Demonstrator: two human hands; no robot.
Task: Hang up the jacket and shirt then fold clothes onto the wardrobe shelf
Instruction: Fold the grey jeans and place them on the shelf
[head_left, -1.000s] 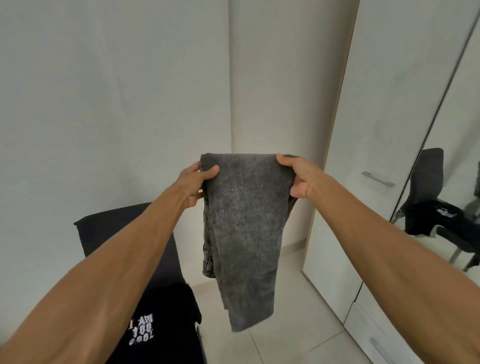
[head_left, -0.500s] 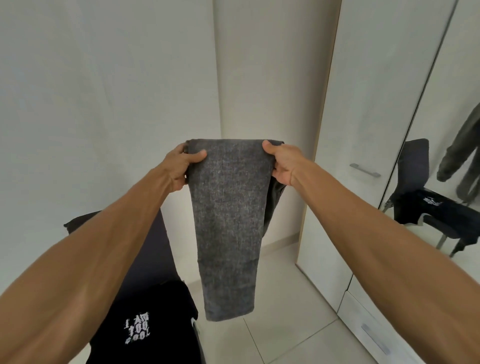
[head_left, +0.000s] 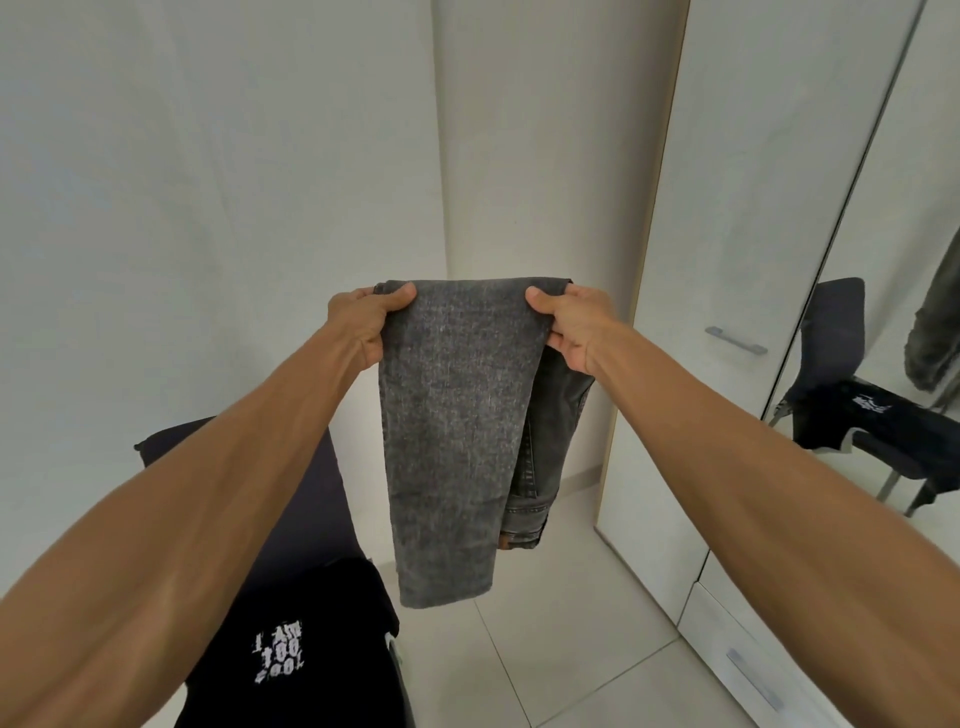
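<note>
Since last frame the jeans (head_left: 447, 441) have swung their rear layer rightward. I see left hand (head_left: 361, 325) and right hand (head_left: 576, 327) each pinching a top corner; faded grey denim hangs between, apparently folded double.

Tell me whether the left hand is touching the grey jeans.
Touching. The head view shows the left hand pinching the grey jeans at their top corner, thumb pressed on the front.

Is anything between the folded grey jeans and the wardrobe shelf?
Yes. The white wardrobe door with the metal bar handle, right of the folded grey jeans, looks closed; no shelf shows. The left hand and right hand both grip the jeans.
</note>
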